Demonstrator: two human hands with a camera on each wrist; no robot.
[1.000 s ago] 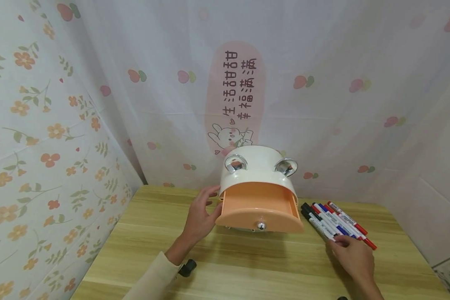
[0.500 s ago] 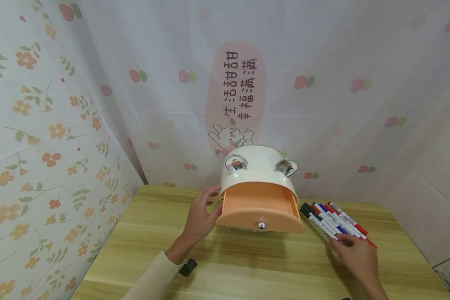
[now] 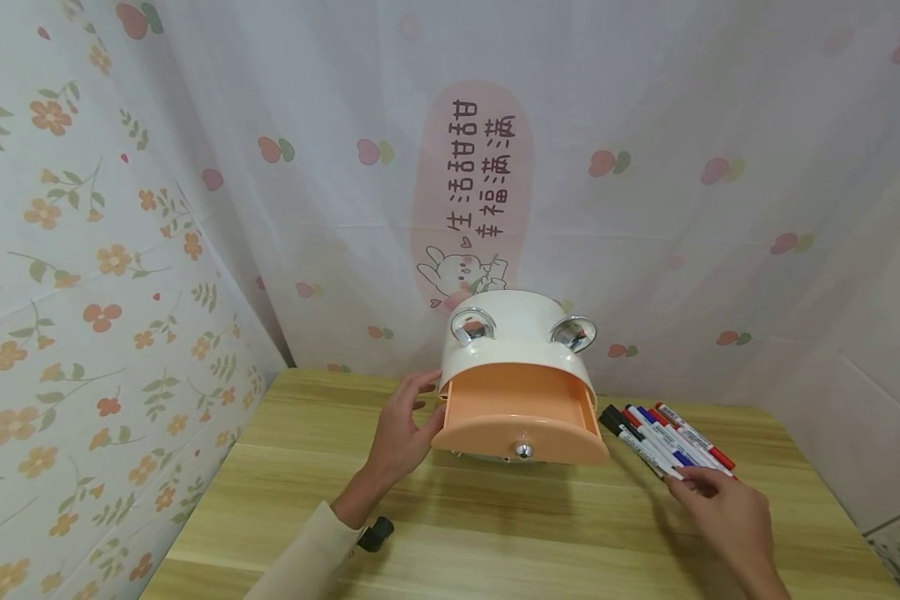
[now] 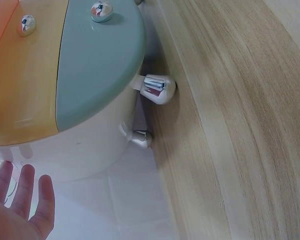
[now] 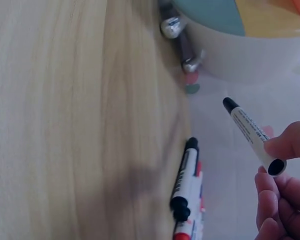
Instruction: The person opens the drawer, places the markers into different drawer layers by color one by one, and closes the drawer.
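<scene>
My right hand point(image 3: 727, 512) pinches a white marker point(image 5: 250, 132) with a black cap between thumb and fingers. In the right wrist view the marker is tilted and apart from the other markers point(image 5: 185, 172), which lie on the table. To the left stands a white rounded drawer box point(image 3: 513, 333) with two shiny round eyes. Its top orange drawer point(image 3: 521, 437) is pulled out, and no item shows in the visible part. My left hand point(image 3: 405, 429) is at the box's left side, fingers extended; in the left wrist view its fingertips point(image 4: 25, 175) lie close to the white wall.
Below the orange drawer are a yellow drawer point(image 4: 30, 95) and a blue-grey drawer point(image 4: 100, 65). Silver feet point(image 4: 157, 89) hold the box above the wooden table point(image 3: 307, 467). Patterned curtains point(image 3: 330, 192) hang behind and at the left.
My right hand has shifted a little to the right with the black-capped marker pinched in it. The left hand and the drawer box look unmoved.
</scene>
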